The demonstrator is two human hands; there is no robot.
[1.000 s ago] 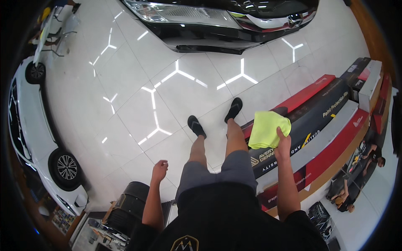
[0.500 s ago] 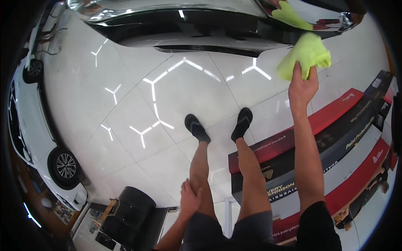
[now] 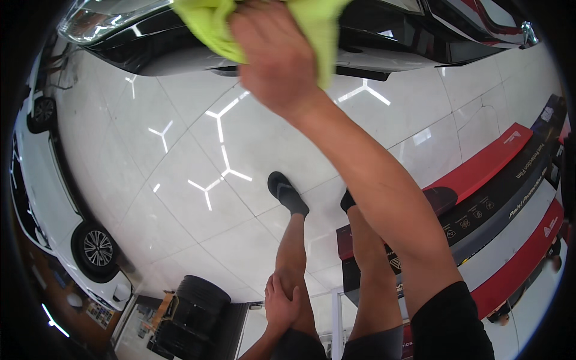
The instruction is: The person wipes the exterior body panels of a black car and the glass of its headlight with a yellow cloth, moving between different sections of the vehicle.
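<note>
My right hand [image 3: 276,57] grips a yellow-green cloth [image 3: 207,27] at the top of the view. The cloth spreads out on both sides of the fingers, in front of the glossy black lower front [image 3: 396,45] of a car. Whether it touches the car cannot be made out, since hand and cloth cover that spot and are smeared by motion. Low in the view, my left hand [image 3: 281,303] rests on my left knee, its fingers laid over the leg and nothing in them.
Long red and black boxes [image 3: 480,174] are stacked to my right. A white car [image 3: 54,180] stands at the left. Dark rolls [image 3: 192,312] lie at the lower left. Pale glossy floor tiles [image 3: 180,222] reflect the lamps. Another person [image 3: 555,262] is partly visible at the far right.
My right hand has swung left with the cloth, from the car's right part to its middle. The cloth is spread wider. My left hand stays on the knee.
</note>
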